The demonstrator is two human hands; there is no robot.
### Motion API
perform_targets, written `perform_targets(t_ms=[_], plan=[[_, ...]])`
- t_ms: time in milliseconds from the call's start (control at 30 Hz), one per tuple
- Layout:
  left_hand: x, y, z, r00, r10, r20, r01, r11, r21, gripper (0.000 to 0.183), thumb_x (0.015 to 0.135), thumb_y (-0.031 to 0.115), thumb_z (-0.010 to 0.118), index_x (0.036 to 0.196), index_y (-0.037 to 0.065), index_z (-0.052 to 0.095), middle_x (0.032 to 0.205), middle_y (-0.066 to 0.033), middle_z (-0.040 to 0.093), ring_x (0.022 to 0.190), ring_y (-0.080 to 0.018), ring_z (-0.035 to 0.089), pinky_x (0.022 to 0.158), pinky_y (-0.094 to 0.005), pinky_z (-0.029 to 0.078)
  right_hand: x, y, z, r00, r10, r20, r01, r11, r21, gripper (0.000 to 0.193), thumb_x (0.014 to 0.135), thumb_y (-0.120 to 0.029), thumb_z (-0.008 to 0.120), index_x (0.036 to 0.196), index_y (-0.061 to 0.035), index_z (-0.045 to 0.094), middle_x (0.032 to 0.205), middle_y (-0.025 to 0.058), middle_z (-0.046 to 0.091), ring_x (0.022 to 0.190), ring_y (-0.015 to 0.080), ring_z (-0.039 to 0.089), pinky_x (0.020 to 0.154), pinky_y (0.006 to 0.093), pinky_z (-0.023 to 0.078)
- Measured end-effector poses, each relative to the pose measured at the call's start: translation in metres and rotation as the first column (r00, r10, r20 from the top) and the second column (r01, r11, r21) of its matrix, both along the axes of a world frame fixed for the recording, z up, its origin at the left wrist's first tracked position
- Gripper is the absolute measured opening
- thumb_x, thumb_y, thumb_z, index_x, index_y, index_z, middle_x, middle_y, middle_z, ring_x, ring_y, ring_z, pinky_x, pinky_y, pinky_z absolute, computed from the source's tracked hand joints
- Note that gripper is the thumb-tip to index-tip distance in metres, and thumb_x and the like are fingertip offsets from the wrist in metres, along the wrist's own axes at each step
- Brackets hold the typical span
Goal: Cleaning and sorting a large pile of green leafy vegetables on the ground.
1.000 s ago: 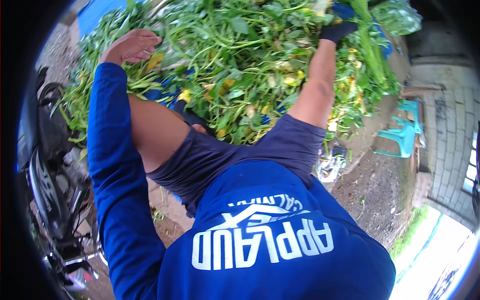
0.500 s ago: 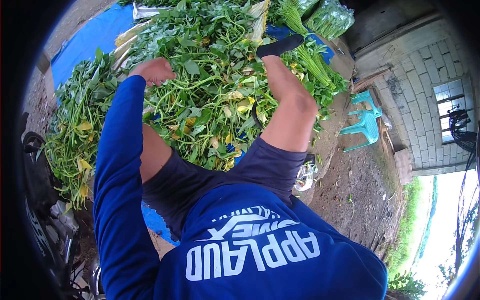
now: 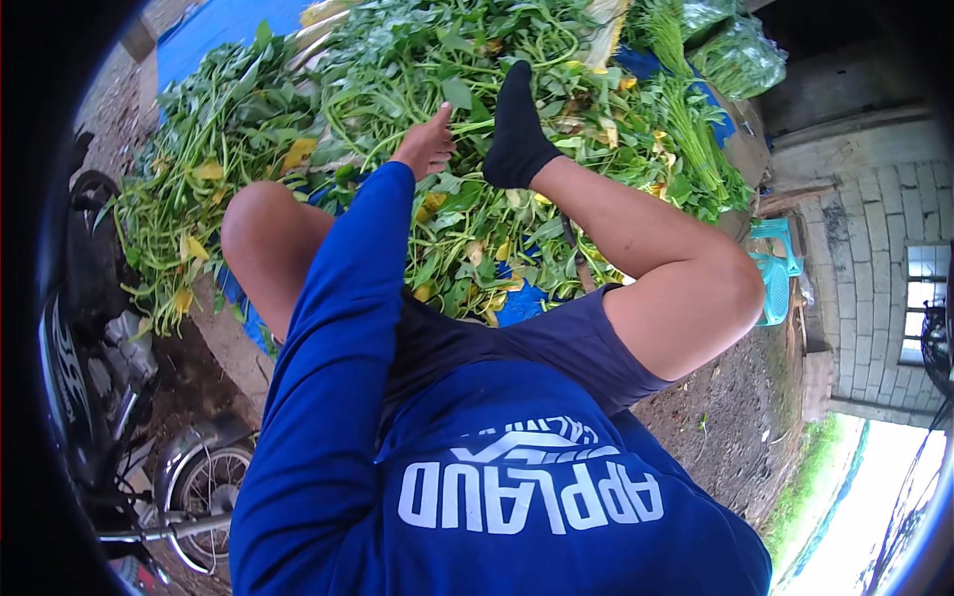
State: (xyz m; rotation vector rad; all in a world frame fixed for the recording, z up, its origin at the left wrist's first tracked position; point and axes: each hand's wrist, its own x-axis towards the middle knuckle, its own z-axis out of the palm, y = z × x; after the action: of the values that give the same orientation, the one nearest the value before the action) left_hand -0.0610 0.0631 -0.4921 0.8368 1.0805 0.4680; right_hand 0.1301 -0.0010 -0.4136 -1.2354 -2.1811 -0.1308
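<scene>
My left hand (image 3: pixel 429 147), in a blue sleeve, is over a heap of leafy green stems (image 3: pixel 368 119) in front of me. Its thumb points up and its fingers are apart, and no grip on a stem can be seen. Pale stems lie just beyond its fingertips, close to my black-socked foot (image 3: pixel 520 129). Yellowed leaves (image 3: pixel 298 154) are mixed through the greens. A dark curved strip, perhaps a blade (image 3: pixel 576 253), lies partly hidden beside my bent leg. My right hand is out of the picture; that arm goes down behind my body.
Bundled green stalks (image 3: pixel 696 139) and clear bags of greens (image 3: pixel 740 58) are at the far right. Blue sheeting (image 3: pixel 214 45) lies under the heap. A motorcycle (image 3: pixel 89 368) stands at my left. Turquoise plastic chairs (image 3: pixel 777 273) stand by a block wall (image 3: pixel 865 228).
My left hand has moved right across the heap, and its curled fingers have spread. My raised leg has swung, bringing the socked foot nearer the hand. The view has shifted, showing more motorcycle.
</scene>
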Motion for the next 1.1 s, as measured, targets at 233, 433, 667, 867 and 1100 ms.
perform_targets(t_ms=[233, 433, 667, 867, 1100], plan=[[0.047, -0.066, -0.001, 0.924, 0.314, 0.216, -0.31, 0.949, -0.055, 0.086, 0.083, 0.068, 0.071, 0.122, -0.008, 0.068, 0.104, -0.0134, 0.073, 0.087, -0.0222, 0.069, 0.083, -0.034, 0.054, -0.05, -0.051, -0.062, 0.992, 0.004, -0.123, -0.096, 0.65, -0.754, 0.105, 0.084, -0.076, 0.048, 0.159, -0.0059, 0.027, 0.155, 0.0195, 0.039, 0.145, 0.0368, 0.029, 0.126, 0.0554, 0.008], [0.026, -0.077, -0.058, 0.874, 0.415, 0.252, -0.382, 0.908, -0.171, 0.064, 0.084, 0.06, 0.072, 0.111, 0.002, 0.069, 0.095, -0.0086, 0.071, 0.082, -0.0207, 0.067, 0.079, -0.0339, 0.054, -0.072, -0.063, -0.07, 0.953, 0.218, -0.21, -0.3, 0.583, -0.755, 0.099, 0.073, -0.068, 0.061, 0.15, -0.0079, 0.042, 0.138, 0.0233, 0.05, 0.138, 0.0422, 0.034, 0.125, 0.0632, 0.003], [0.039, -0.093, -0.055, 0.844, 0.361, 0.398, -0.284, 0.928, -0.241, 0.088, 0.087, 0.073, 0.067, 0.131, -0.004, 0.062, 0.114, -0.0131, 0.071, 0.096, -0.0245, 0.071, 0.09, -0.0397, 0.056, -0.065, -0.068, -0.048, 0.601, 0.343, 0.722, 0.338, 0.709, -0.619, 0.101, 0.083, -0.066, 0.055, 0.161, -0.0131, 0.021, 0.159, 0.0119, 0.038, 0.147, 0.0363, 0.022, 0.126, 0.0588, 0.004], [0.039, -0.117, -0.044, 0.945, 0.081, 0.317, 0.014, 0.957, -0.288, 0.086, 0.086, 0.071, 0.069, 0.135, 0.0, 0.062, 0.126, -0.0163, 0.071, 0.11, -0.0264, 0.072, 0.101, -0.0396, 0.055, -0.004, -0.083, 0.012, 0.644, 0.097, 0.759, 0.366, 0.832, -0.417, 0.1, 0.082, -0.068, 0.062, 0.158, -0.0094, 0.036, 0.154, 0.0108, 0.048, 0.143, 0.0329, 0.036, 0.123, 0.0617, 0.014], [0.035, -0.111, -0.039, 0.961, -0.029, 0.275, 0.12, 0.941, -0.318, 0.077, 0.087, 0.067, 0.07, 0.129, 0.002, 0.065, 0.118, -0.014, 0.074, 0.1, -0.0244, 0.074, 0.095, -0.0377, 0.058, -0.009, -0.125, 0.0, 0.762, 0.049, 0.646, 0.382, 0.772, -0.508, 0.096, 0.082, -0.067, 0.064, 0.155, -0.0093, 0.039, 0.151, 0.0105, 0.05, 0.14, 0.0317, 0.038, 0.121, 0.0593, 0.016]])
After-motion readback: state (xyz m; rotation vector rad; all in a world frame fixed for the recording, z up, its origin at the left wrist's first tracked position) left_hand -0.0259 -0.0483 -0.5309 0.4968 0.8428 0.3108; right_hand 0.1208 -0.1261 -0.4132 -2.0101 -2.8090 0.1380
